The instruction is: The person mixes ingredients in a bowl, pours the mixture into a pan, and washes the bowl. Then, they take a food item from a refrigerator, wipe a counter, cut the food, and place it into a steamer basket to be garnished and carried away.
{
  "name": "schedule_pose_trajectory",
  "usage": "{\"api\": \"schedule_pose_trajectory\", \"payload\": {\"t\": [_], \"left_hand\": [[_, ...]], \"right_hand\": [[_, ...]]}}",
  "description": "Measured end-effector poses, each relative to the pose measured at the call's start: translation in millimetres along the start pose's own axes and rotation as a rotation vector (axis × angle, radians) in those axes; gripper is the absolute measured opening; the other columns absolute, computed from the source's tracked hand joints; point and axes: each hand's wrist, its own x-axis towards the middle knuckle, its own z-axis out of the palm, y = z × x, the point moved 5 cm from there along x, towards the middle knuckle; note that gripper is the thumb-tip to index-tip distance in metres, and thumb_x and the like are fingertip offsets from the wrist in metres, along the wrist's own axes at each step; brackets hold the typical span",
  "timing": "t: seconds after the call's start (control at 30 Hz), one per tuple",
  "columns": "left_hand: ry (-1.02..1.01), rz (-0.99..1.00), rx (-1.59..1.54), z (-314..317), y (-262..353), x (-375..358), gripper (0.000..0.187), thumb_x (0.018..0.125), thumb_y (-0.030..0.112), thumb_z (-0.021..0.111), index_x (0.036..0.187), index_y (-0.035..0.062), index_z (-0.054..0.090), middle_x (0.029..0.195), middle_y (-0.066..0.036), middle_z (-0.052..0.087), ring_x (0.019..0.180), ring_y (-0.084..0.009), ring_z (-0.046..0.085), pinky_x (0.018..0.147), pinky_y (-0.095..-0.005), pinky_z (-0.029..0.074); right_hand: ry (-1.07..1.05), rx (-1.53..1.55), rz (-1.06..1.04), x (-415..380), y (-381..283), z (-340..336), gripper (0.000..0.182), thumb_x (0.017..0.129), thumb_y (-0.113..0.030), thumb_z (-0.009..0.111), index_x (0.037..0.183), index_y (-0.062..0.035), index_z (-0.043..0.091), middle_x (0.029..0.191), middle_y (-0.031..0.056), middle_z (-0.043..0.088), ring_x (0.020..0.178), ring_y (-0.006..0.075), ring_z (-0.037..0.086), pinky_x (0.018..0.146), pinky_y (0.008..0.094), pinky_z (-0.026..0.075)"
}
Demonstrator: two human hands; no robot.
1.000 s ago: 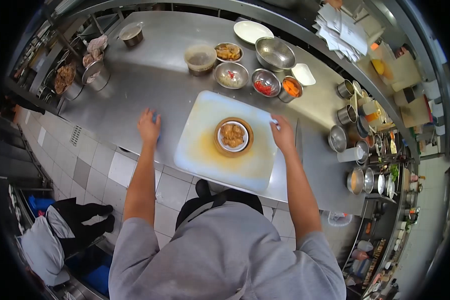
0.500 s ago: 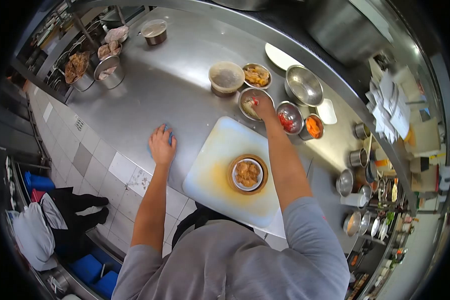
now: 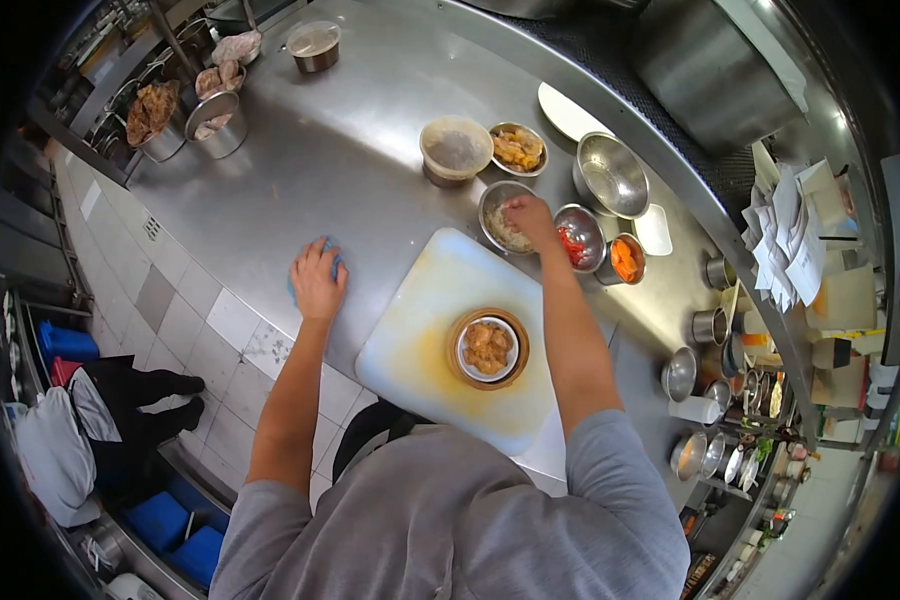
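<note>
My left hand lies on the steel table with its fingers curled over a blue cloth, most of which is hidden beneath the palm. Over a metal bowl of pale, finely chopped food, my right hand reaches down with its fingertips pinched together. What they hold, if anything, is hidden. On the white cutting board, stained yellow in places, stands a bamboo steamer. Inside it sits a white dish with brownish pieces of food.
Around my right hand stand bowls of red bits, orange slices and yellowish pieces, an empty metal bowl and a lidded tub. Pots of meat stand far left. A person is at lower left.
My right hand's fingers have shifted within the same bowl; red at the fingertips earlier no longer shows. My left hand stays on the cloth. The whole view has shifted slightly.
</note>
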Motion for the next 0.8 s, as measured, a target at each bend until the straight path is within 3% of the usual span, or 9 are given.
{"api": "schedule_pose_trajectory", "payload": {"t": [0.03, 0.13, 0.33, 0.43, 0.53, 0.57, 0.67, 0.77, 0.8], "left_hand": [[0.0, 0.001, 0.002, -0.2, 0.3, 1.3, 0.025, 0.078, 0.02, 0.062, 0.102, 0.0126, 0.065, 0.126, -0.008, 0.057, 0.12, -0.0309, 0.049, 0.101, -0.0465, 0.034], [-0.03, -0.007, -0.003, 2.7, -2.1, 0.2, 0.025, 0.079, 0.02, 0.062, 0.102, 0.0126, 0.065, 0.125, -0.008, 0.057, 0.12, -0.0309, 0.049, 0.101, -0.0465, 0.034], [-0.017, 0.006, -0.028, 3.0, -0.9, 0.7, 0.024, 0.08, 0.021, 0.063, 0.102, 0.0128, 0.065, 0.127, -0.007, 0.057, 0.121, -0.0299, 0.048, 0.102, -0.0462, 0.033], [-0.037, -0.01, -0.041, 0.2, 1.9, 1.5, 0.024, 0.08, 0.021, 0.063, 0.103, 0.013, 0.065, 0.127, -0.007, 0.056, 0.122, -0.0294, 0.047, 0.103, -0.0451, 0.032], [-0.048, -0.005, -0.024, 0.5, 1.4, 0.3, 0.024, 0.08, 0.02, 0.062, 0.103, 0.0132, 0.065, 0.128, -0.007, 0.056, 0.123, -0.029, 0.046, 0.104, -0.0445, 0.031], [-0.05, -0.002, -0.026, 0.2, 1.7, -0.8, 0.024, 0.08, 0.02, 0.063, 0.103, 0.0133, 0.065, 0.129, -0.007, 0.056, 0.123, -0.029, 0.046, 0.104, -0.0445, 0.031], [-0.05, 0.007, -0.035, 0.6, 1.8, 1.2, 0.025, 0.08, 0.02, 0.063, 0.104, 0.0136, 0.065, 0.129, -0.007, 0.056, 0.123, -0.0288, 0.046, 0.105, -0.0445, 0.03], [-0.05, 0.008, -0.045, 1.5, 1.7, 0.6, 0.024, 0.081, 0.02, 0.063, 0.104, 0.0135, 0.065, 0.129, -0.007, 0.055, 0.123, -0.0287, 0.046, 0.105, -0.0445, 0.03], [-0.047, 0.01, -0.042, 1.8, 1.6, 0.3, 0.024, 0.081, 0.02, 0.063, 0.104, 0.0135, 0.065, 0.129, -0.007, 0.055, 0.123, -0.0288, 0.046, 0.105, -0.0445, 0.03]], "right_hand": [[-0.044, 0.143, -0.028, -20.5, -18.8, -6.3, 0.019, 0.082, -0.016, 0.07, 0.092, -0.0003, 0.065, 0.074, 0.0018, 0.063, 0.068, 0.0059, 0.057, 0.063, 0.0185, 0.047], [-0.156, 0.285, 0.019, -73.2, -39.4, -19.7, 0.015, 0.084, -0.013, 0.068, 0.092, -0.001, 0.066, 0.079, 0.0015, 0.064, 0.067, 0.0074, 0.057, 0.062, 0.0205, 0.047], [-0.385, -0.067, -0.135, -202.9, -52.7, -5.0, 0.012, 0.089, -0.01, 0.064, 0.097, -0.002, 0.065, 0.088, 0.0011, 0.066, 0.078, 0.0088, 0.061, 0.071, 0.0246, 0.05], [-0.346, -0.419, -0.28, -238.8, -53.4, 20.0, 0.016, 0.084, -0.003, 0.064, 0.099, -0.0035, 0.067, 0.092, 0.0075, 0.069, 0.078, 0.0176, 0.064, 0.073, 0.0295, 0.051], [-0.333, -0.52, -0.207, -252.3, -51.9, 31.9, 0.014, 0.084, -0.008, 0.061, 0.095, -0.0038, 0.068, 0.091, 0.0126, 0.068, 0.083, 0.027, 0.066, 0.074, 0.0345, 0.051], [-0.287, -0.421, -0.034, -251.8, -53.8, 29.5, 0.013, 0.084, -0.007, 0.06, 0.094, -0.0034, 0.068, 0.092, 0.0127, 0.067, 0.082, 0.0287, 0.064, 0.073, 0.0357, 0.05], [-0.148, -0.492, -0.09, -253.9, -56.3, 24.6, 0.012, 0.084, -0.008, 0.061, 0.093, -0.004, 0.068, 0.09, 0.0123, 0.066, 0.08, 0.0302, 0.063, 0.073, 0.037, 0.05], [-0.218, -0.551, -0.376, -258.4, -44.0, 31.5, 0.01, 0.083, -0.01, 0.064, 0.091, -0.0051, 0.069, 0.087, 0.011, 0.065, 0.077, 0.0309, 0.062, 0.07, 0.0369, 0.049], [-0.182, -0.555, -0.37, -258.7, -43.0, 24.9, 0.01, 0.083, -0.01, 0.065, 0.091, -0.0048, 0.069, 0.086, 0.0109, 0.065, 0.076, 0.0292, 0.062, 0.07, 0.036, 0.049]]}}
